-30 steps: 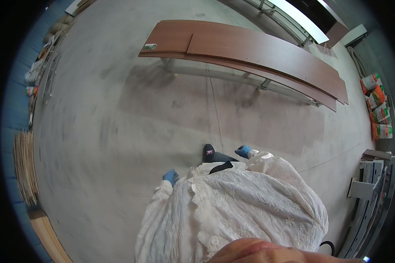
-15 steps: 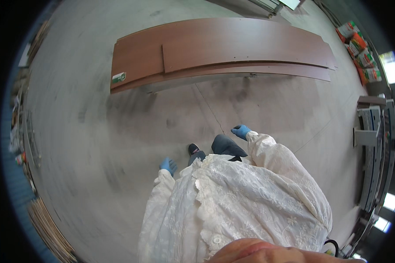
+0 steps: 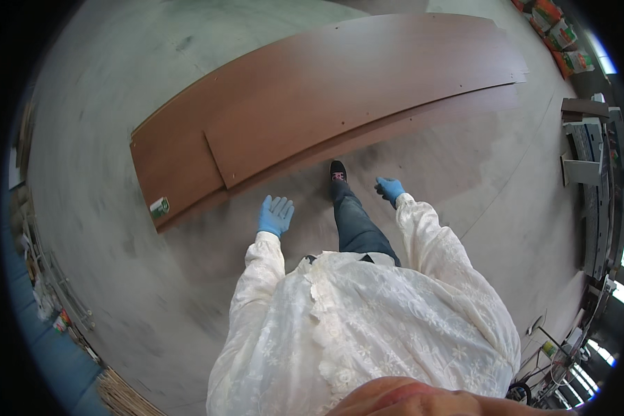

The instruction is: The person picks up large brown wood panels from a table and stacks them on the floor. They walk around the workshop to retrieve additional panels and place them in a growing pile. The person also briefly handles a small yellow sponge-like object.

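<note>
In the head view, your left hand is palm up near the boards' closest edge but apart from it, its grip spread with the fingers stretched out, while your right hand hangs farther right with curled fingers, and you cannot tell whether that grip is pressed together. Ahead of you 2 brown boards lie stacked, the upper board leaving the lower board showing at the left, where a label marks its corner; your shoe is on the floor just beside them.
</note>
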Tool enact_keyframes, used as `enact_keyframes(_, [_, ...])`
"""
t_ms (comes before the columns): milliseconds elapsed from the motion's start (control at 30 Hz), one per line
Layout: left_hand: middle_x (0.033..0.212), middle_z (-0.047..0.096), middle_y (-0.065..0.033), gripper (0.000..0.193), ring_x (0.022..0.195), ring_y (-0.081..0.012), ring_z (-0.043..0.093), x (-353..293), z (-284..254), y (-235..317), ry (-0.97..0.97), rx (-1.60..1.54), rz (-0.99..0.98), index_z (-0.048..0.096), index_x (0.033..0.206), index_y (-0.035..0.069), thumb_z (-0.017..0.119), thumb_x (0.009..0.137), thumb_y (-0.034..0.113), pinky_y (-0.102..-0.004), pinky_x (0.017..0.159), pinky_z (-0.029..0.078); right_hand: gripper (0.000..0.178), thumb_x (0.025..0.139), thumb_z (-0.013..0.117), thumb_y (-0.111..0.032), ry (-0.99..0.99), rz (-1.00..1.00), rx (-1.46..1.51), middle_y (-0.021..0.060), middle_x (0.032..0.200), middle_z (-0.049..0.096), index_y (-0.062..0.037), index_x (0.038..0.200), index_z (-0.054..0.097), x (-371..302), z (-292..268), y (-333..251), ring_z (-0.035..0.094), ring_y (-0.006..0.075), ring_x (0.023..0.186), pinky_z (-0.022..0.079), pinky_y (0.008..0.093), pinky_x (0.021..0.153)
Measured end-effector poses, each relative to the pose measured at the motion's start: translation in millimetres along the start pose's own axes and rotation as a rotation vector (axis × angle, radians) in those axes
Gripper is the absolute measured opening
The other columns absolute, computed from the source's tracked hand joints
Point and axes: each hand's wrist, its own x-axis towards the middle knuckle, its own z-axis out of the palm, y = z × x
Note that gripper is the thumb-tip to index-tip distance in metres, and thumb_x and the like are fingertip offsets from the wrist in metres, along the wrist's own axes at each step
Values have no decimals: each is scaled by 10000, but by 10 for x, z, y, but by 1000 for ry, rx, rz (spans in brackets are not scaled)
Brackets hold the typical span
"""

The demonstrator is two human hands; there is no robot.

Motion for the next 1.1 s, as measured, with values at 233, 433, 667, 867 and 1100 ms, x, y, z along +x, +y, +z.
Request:
enact_keyframes(233, [1530,323,-103,890,1343,-320,422,1040,1471,-61,90,-212,-124,270,1478,52,694,827,487,-485,1018,469,411,877,665,-396,324,-134,435,29,904,658,-45,1090,653,1610,-773,-1489,612,159,735,490,318,635])
enact_keyframes(433, [1520,337,-100,903,1318,-333,436,1649,1807,-56,183,-349,-162,314,1456,54,755,779,458,-501,1038,441,444,852,720,-418,441,139,747,55,981,668,-79,1126,636,2380,-986,-2017,648,223,824,523,385,665])
enact_keyframes(667, [1440,447,-81,775,1309,-283,440,1848,1767,-66,261,-359,-141,452,1357,75,757,777,489,-498,1075,400,379,799,781,-375,426,148,749,44,735,584,-67,910,589,2407,-1059,-1852,582,211,591,506,371,523])
enact_keyframes(867, [1409,479,-73,731,1307,-302,435,1642,1651,-40,285,-285,1,470,1345,79,676,831,556,-500,1106,373,402,829,751,-392,372,149,711,59,739,584,-50,947,577,2144,-927,-1753,577,192,574,533,332,500])
enact_keyframes(1100, [1429,471,-59,783,1289,-326,453,1442,1340,62,372,-405,78,454,1388,133,563,837,678,-564,1079,369,414,857,722,-387,226,203,727,72,849,657,-42,1054,606,1767,-409,-1324,618,180,646,567,314,579])
